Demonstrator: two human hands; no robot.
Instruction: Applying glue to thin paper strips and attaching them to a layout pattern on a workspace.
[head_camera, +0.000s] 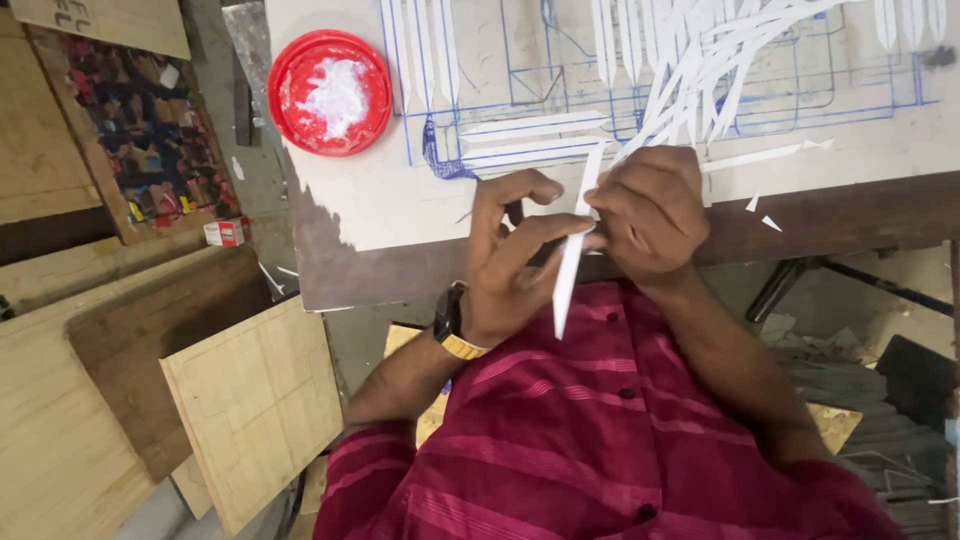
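My left hand (515, 265) and my right hand (650, 210) meet at the near edge of the work board and both pinch one long, pointed white paper strip (568, 285). The strip runs from the board down past my fingers toward my red striped shirt. A watch with a yellow band sits on my left wrist. Just beyond my hands lies a fan of several similar white strips (700, 70) on the white board (390, 205) marked with blue drawn lines.
A red round lid (330, 92) with white paste stands at the board's left. Wooden panels (255, 405) lie on the floor to the left, with a small red and white box (224, 233). Paper scraps (770, 222) lie at the board's dark front edge.
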